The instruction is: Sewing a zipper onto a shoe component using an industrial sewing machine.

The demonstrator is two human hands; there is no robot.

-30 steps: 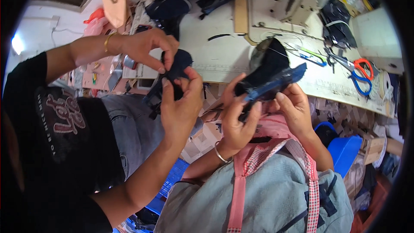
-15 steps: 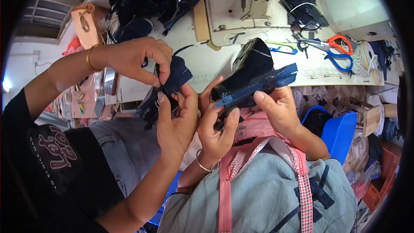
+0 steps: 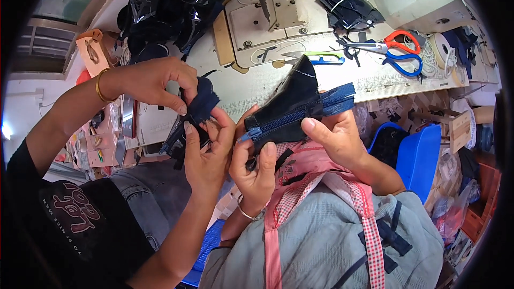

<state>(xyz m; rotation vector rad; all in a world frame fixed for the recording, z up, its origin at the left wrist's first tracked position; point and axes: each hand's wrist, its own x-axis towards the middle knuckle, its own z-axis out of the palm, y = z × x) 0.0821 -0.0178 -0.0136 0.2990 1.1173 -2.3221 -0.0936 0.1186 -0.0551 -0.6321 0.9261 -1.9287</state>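
While in both hands [image 3: 254,177] [image 3: 340,137], blue zipper [image 3: 284,120] lengthwise toward upper right.

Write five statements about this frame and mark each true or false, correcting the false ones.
1. The person's left hand and right hand hold one dark piece with a blue zipper. True.
2. The silver bangle is on the person's right wrist. False: the silver bangle is on the left.
3. The scissors have two green handles. False: the scissors have one orange handle and one blue.
4. A blue container shows right of the right hand. True.
5. A co-worker wears a gold bangle. True.
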